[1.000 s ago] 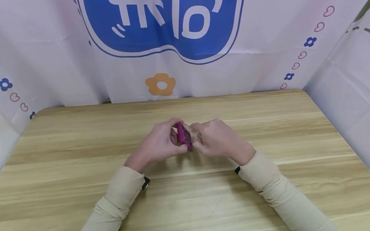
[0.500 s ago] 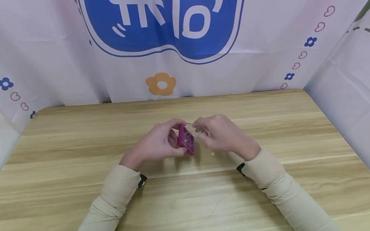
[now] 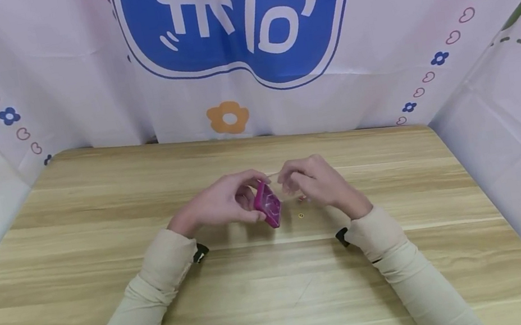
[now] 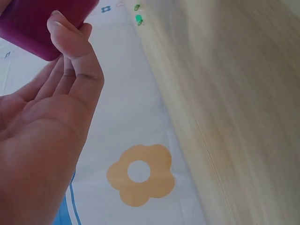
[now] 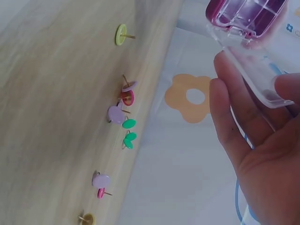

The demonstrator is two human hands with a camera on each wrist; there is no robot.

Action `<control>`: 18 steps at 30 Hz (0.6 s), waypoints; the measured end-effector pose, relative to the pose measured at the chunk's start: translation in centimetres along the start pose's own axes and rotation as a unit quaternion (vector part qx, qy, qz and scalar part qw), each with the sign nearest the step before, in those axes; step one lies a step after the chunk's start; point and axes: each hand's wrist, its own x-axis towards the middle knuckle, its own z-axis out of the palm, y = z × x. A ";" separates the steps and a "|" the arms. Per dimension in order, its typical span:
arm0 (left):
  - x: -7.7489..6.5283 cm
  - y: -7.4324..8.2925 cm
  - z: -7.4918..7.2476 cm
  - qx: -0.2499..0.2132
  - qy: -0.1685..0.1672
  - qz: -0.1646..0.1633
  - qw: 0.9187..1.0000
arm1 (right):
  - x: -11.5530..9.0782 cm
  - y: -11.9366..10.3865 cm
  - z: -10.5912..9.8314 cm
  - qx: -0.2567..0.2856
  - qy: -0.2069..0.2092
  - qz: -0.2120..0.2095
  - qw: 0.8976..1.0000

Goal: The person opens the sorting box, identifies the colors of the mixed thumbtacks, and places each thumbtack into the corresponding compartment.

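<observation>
My left hand (image 3: 217, 200) grips a small magenta plastic box (image 3: 270, 206) by its edges, thumb below and fingers above. The box is tilted, its divided inner side turned to the right; in the right wrist view that side of the box (image 5: 248, 18) shows clear dividers. My right hand (image 3: 314, 179) pinches the clear plastic lid (image 5: 258, 82) between thumb and fingers, and the lid stands swung out beside the box. Below on the table lie several thumbtacks, among them a yellow thumbtack (image 5: 121, 35), a lilac thumbtack (image 5: 116, 115) and a green thumbtack (image 5: 129, 123).
Both hands are over the middle of a wooden table (image 3: 241, 302). A white printed cloth (image 3: 90, 87) with a blue emblem and an orange flower hangs behind its far edge. More white cloth hangs along the sides.
The box has come slightly nearer and to the right, its divided side showing more. My right hand has drawn away to the right. Thumbtacks now show on the table beneath it.
</observation>
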 end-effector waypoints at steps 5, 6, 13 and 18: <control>-0.1 0.1 0.0 -0.023 -0.011 0.001 1.000 | -0.1 -0.3 -0.1 0.056 -0.002 0.028 0.998; -0.1 0.1 0.0 -0.026 -0.011 0.001 1.000 | -0.1 -0.4 -0.1 0.060 -0.001 0.029 0.998; -0.2 0.1 -0.2 -0.024 0.018 0.002 1.000 | -0.1 -0.4 0.0 0.051 0.016 0.024 0.998; -0.1 0.0 -0.5 -0.032 0.036 -0.014 0.999 | 0.2 -0.3 0.1 -0.028 0.017 0.041 0.999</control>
